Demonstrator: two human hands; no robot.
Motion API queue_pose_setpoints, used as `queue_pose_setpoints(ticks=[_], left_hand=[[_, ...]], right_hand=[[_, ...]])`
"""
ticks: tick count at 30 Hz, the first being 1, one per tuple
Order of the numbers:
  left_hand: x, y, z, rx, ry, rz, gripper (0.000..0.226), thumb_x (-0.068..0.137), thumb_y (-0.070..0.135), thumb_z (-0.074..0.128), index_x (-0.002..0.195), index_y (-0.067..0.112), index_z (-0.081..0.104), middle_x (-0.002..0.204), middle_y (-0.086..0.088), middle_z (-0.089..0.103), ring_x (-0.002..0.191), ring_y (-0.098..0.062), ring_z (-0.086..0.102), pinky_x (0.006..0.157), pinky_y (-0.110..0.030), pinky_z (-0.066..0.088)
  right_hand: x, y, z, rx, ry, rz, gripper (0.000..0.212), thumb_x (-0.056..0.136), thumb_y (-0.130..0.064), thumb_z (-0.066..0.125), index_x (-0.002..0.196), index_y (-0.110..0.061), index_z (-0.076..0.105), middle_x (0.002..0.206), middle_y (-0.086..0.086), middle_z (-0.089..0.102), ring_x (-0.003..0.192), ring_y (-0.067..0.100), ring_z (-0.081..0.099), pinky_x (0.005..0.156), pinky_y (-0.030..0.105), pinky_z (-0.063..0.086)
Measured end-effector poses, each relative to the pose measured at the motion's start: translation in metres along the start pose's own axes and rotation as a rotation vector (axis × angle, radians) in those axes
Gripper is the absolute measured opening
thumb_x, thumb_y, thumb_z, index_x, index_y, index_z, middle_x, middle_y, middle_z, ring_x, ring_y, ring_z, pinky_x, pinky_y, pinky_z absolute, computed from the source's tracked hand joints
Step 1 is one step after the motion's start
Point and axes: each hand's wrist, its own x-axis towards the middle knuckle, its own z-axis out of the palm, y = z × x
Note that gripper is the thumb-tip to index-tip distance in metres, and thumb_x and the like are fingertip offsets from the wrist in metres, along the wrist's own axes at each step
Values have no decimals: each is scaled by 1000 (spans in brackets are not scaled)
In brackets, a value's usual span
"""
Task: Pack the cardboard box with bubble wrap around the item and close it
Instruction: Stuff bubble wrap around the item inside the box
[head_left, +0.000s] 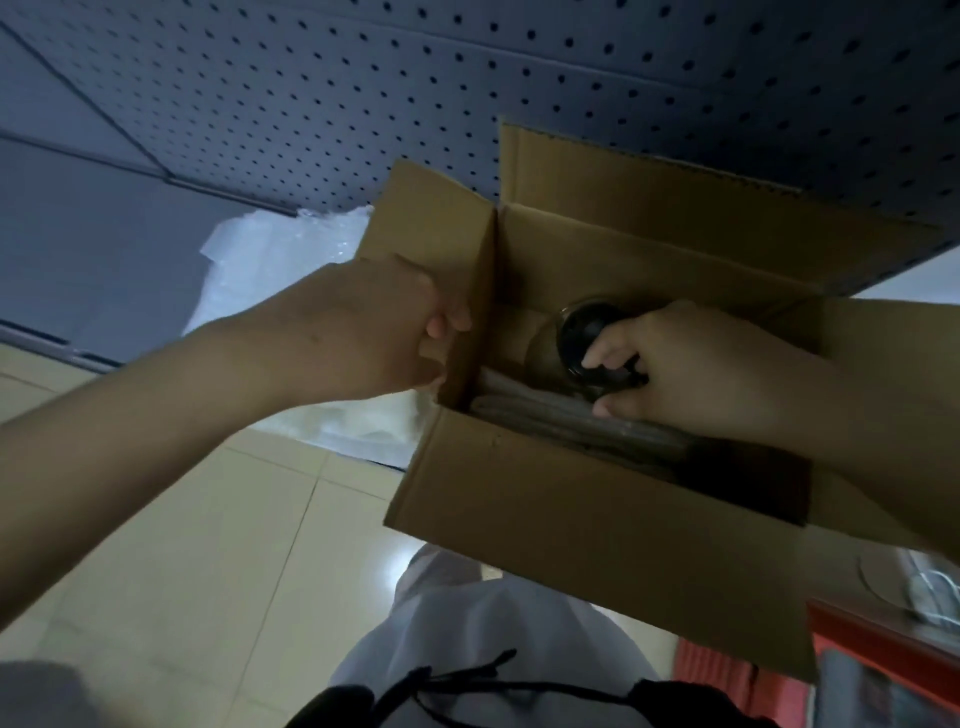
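An open brown cardboard box (587, 519) fills the middle and right of the head view, its flaps standing up. My left hand (384, 332) grips the box's left side flap, fingers curled over its edge. Inside the box my right hand (691, 364) holds a dark round item (587, 327) by its rim. Under the item lies clear bubble wrap (561, 421) along the box bottom. More bubble wrap (280, 260) lies in a loose white heap outside, left of the box. My right forearm hides the box's right side.
A grey pegboard wall (519, 67) stands behind the box. Beige floor tiles (182, 519) show below left. My pale trousers (467, 623) are at the bottom. A red object (883, 660) and a clear container (924, 587) sit at the bottom right.
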Motion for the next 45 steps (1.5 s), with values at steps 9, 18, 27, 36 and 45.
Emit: queue_pose_setpoints(ticks=[9,18,27,36,45], left_hand=[[-44,-108,-25,152,131,56,36,84,35,65,118,40,55,112,19,60,103,-7,57,89,-31,48],[-61,-228,-34,231,83,152,44,87,39,62,128,35,48,116,13,60,90,-5,41,76,-22,36],[-54,-261,-17,214,41,134,49,87,41,61,132,34,45,125,8,55,112,-16,53,78,-26,35],[-31,-288,3,111,-42,256,46,89,39,59,133,34,44,128,11,52,112,-10,52,80,-23,40],[22,-315,7,160,-115,424,49,91,37,57,136,29,42,135,5,48,119,-16,49,95,-32,40]], right_hand=[[20,-102,-10,-37,66,51,44,77,-39,74,118,-34,59,118,-12,60,98,4,56,78,23,47],[63,-207,19,-39,215,148,31,75,-43,71,103,-34,63,93,-12,65,81,7,57,71,22,44],[92,-252,23,62,116,126,48,73,-44,76,116,-33,59,103,-10,61,88,8,56,83,31,51],[135,-258,40,143,93,229,51,77,-43,73,122,-32,54,113,-8,59,95,8,53,82,23,46],[163,-259,56,231,193,490,53,81,-39,71,129,-26,53,131,-3,54,118,15,51,98,29,44]])
